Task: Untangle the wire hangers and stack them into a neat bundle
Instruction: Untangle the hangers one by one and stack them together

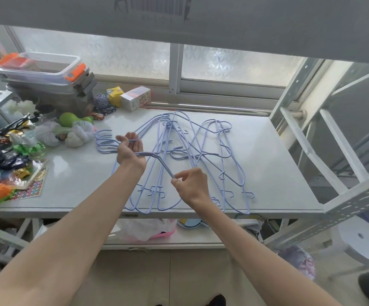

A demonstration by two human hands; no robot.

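The left hand (130, 151) grips the necks of several blue hangers (179, 160) lying across the table (267, 164). At its four o'clock, the right hand (191, 184) pinches one wire.

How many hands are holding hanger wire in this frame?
2. The left hand grips the gathered hangers near their hooks; the right hand pinches the same bundle's bend, nearer the person.

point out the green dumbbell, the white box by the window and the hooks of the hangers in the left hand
green plastic dumbbell (67, 119), head view, on its larger bulb
white cardboard box (135, 98), head view, on its front face
lilac wire hanger hooks (104, 143), head view, on the curved ends
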